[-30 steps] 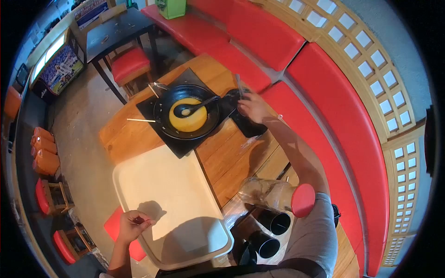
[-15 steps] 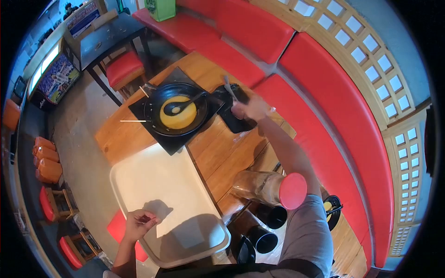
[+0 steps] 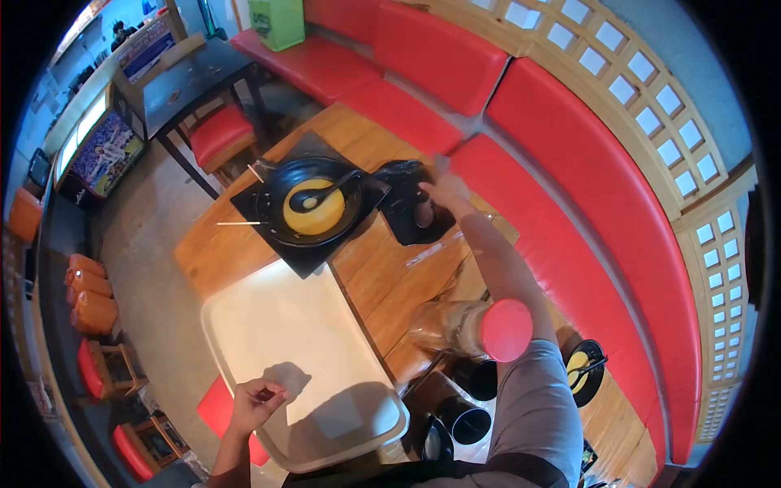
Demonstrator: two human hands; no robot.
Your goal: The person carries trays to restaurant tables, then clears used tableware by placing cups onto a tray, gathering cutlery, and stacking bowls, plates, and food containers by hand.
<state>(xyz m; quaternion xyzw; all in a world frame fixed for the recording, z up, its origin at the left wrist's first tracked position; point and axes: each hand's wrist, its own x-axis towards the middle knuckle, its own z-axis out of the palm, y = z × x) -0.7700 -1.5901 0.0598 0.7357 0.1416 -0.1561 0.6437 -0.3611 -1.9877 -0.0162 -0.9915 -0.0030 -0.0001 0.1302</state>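
My right hand [image 3: 447, 193], partly blurred, reaches over a flat black item [image 3: 403, 218] on the wooden table. Its fingers are closed around a thin, pale metallic utensil [image 3: 442, 165] whose kind is smeared by motion. To the left, a black bowl [image 3: 348, 221] of yellow soup [image 3: 316, 218] stands on a black square base, with a black ladle [image 3: 307, 199] lying in the soup. My left hand [image 3: 259, 403] hovers by the left edge of a cream tray [image 3: 285, 325]. Its fingers are curled into a pinch; anything between them is too small to make out.
A jar with a red lid [image 3: 506, 329] stands by my right arm, near black cups [image 3: 468, 424]. Another bowl of yellow soup [image 3: 579, 366] sits at the right. Red bench seating [image 3: 561, 195] borders the table. Wooden sticks [image 3: 237, 223] jut beside the large bowl.
My right hand has shifted slightly right, and the utensil has swung right with it. My left hand keeps its curled pose over the tray. The view has moved slightly.
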